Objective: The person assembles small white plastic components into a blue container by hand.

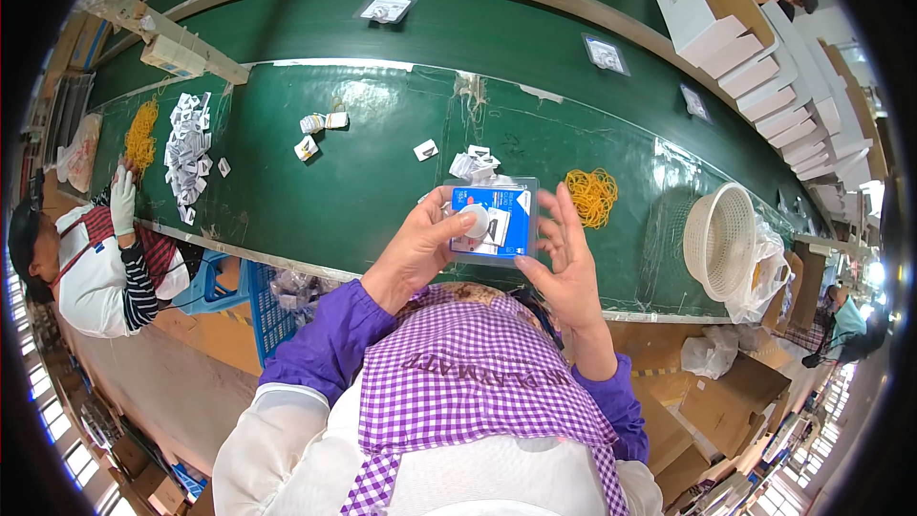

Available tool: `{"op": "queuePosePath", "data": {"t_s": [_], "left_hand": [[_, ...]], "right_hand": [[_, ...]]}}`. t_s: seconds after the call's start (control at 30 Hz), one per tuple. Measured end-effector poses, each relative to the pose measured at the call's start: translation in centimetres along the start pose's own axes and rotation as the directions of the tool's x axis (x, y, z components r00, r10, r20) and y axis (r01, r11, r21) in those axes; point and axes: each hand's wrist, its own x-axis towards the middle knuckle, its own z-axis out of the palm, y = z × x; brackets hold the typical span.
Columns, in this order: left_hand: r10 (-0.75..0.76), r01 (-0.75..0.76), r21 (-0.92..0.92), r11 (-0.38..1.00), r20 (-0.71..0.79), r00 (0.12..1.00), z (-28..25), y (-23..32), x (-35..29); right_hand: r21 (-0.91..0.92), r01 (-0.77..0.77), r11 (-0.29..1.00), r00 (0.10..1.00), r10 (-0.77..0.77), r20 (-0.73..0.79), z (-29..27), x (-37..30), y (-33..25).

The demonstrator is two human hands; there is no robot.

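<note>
A clear plastic package with a blue card (517, 221) and a round whitish piece inside is held up over the green table, near its front edge. My left hand (420, 247) grips its left side, the thumb lying across the front. At the package's right edge is my right hand (565, 253), its fingers spread and its thumb by the lower corner. Whether the right fingertips touch the plastic I cannot tell. Just behind the package sits a small pile of folded white papers (475, 163). To the right of it lies a heap of yellow rubber bands (590, 198).
A white basket (718, 241) stands at the right beside a plastic bag (761, 272). Farther left are more folded papers (189, 148) and yellow bands (140, 140), near a co-worker's gloved hand (123, 201). Packages (387, 9) lie on the green belt behind; white boxes (755, 67) line the far right.
</note>
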Motion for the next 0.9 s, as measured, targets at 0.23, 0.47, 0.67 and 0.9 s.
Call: {"op": "queuePosePath", "data": {"t_s": [0.23, 0.47, 0.67, 0.9], "left_hand": [[0.023, -0.025, 0.053, 0.998, 0.040, 0.999, 0.4, 0.2, 0.0], [0.026, -0.029, 0.093, 0.995, 0.031, 0.999, 0.5, 0.3, -0.2], [0.043, -0.044, 0.079, 0.996, 0.004, 0.999, 0.3, -0.2, -0.1], [0.048, -0.047, 0.209, 0.977, 0.002, 0.999, -0.1, -1.4, 0.2]], "right_hand": [[0.383, -0.222, 0.897, 0.971, 0.238, 0.006, 0.8, -1.0, 0.6], [0.390, -0.257, 0.884, 0.963, 0.267, 0.029, 0.7, -1.3, 1.1], [0.395, -0.297, 0.869, 0.952, 0.303, 0.050, 0.6, -1.5, 1.2], [0.462, -0.314, 0.829, 0.935, 0.356, -0.003, 1.1, -1.1, 2.9]]}}
